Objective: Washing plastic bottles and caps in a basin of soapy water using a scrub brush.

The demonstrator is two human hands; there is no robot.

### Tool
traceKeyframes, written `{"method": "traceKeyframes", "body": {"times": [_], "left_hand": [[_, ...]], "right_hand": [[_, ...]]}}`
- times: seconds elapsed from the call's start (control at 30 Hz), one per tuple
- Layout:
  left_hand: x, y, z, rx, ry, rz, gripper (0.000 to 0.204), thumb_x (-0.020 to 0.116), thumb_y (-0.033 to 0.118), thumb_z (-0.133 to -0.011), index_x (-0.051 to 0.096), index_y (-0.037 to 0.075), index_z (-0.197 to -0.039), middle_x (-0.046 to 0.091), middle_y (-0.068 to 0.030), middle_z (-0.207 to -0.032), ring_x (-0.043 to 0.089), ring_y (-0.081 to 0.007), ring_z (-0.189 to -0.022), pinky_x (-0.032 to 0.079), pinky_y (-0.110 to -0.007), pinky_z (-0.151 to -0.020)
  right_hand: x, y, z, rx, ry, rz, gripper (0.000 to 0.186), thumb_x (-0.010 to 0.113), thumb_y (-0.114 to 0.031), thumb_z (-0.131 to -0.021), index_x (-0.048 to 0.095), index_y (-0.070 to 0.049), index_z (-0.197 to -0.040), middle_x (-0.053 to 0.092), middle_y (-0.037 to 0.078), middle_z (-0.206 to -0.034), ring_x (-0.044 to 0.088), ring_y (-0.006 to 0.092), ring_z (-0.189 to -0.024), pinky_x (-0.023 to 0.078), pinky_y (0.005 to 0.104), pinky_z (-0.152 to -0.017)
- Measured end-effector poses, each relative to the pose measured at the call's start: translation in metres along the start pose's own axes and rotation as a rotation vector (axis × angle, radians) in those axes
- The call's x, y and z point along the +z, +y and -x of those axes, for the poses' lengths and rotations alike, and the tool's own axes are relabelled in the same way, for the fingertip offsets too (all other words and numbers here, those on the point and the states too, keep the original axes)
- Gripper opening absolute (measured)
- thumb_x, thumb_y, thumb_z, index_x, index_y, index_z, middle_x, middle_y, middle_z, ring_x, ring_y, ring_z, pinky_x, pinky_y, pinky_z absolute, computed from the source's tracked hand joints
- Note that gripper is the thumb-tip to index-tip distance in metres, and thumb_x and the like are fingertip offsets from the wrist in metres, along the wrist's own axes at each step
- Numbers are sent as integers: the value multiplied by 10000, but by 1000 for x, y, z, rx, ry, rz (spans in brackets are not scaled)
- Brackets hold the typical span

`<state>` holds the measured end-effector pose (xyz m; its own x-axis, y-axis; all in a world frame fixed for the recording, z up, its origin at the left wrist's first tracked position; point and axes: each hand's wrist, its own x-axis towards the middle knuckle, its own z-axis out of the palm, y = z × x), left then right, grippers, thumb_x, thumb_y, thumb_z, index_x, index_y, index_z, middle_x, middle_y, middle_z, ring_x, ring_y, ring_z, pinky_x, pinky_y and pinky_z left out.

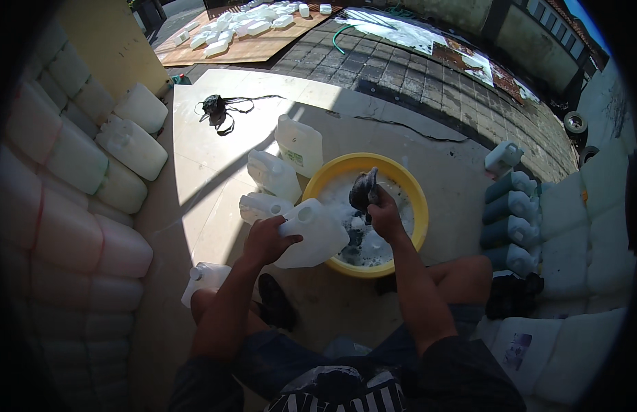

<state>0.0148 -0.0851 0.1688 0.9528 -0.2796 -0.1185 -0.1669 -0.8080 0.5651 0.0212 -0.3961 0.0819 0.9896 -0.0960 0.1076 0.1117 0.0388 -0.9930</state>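
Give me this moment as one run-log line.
left hand: holding white jug | right hand: holding dark cloth over yellow basin | basin: suds inside | beside basin: more white jugs

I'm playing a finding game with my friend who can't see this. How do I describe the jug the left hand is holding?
Find the big, round yellow basin. Beside its left rim are whitish plastic jugs; yours is the jug of that bunch nearest the person's body. Unlike its neighbours, it's held in the left hand.
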Motion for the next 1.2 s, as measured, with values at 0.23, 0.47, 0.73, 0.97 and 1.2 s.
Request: {"method": "traceKeyframes", "body": {"times": [0.23,0.47,0.73,0.97,1.2], "left_hand": [[33,35,-11,-64,-7,-57,405,739,384,-876,718,27,-1065,739,-223,-977,721,-415,-957,562,-517,-884],[24,24,-14,123,-74,-174,375,786,426,-804,748,91,-968,746,-188,-913,731,-394,-893,577,-504,-842],[30,27,-12,210,90,-120,493,885,483,-660,752,154,-1003,751,-124,-858,741,-351,-838,581,-476,-815],[53,37,-4,21,219,-13,381,803,378,-793,702,69,-992,742,-188,-857,737,-386,-851,583,-498,-803],[44,24,-14,374,123,-41,489,884,451,-703,717,81,-976,740,-154,-820,736,-366,-801,580,-503,-785]], "right_hand": [[106,-34,31,-264,-13,344,603,611,-341,-936,547,3,-1427,580,184,-1373,554,333,-1268,372,423,-1148],[80,-59,20,-597,-319,643,427,851,-216,-788,666,-46,-1133,655,149,-1215,650,363,-1122,525,465,-986],[90,-44,39,-309,-13,443,145,790,-100,-852,673,-22,-884,698,123,-1029,673,313,-943,541,430,-897],[137,-23,63,-302,370,650,578,552,-348,-1003,507,-41,-1491,376,248,-1535,362,434,-1402,241,534,-1181],[53,-44,42,-831,-119,692,493,808,-139,-800,673,-125,-1273,570,191,-1348,602,410,-1218,495,510,-1041]]}}
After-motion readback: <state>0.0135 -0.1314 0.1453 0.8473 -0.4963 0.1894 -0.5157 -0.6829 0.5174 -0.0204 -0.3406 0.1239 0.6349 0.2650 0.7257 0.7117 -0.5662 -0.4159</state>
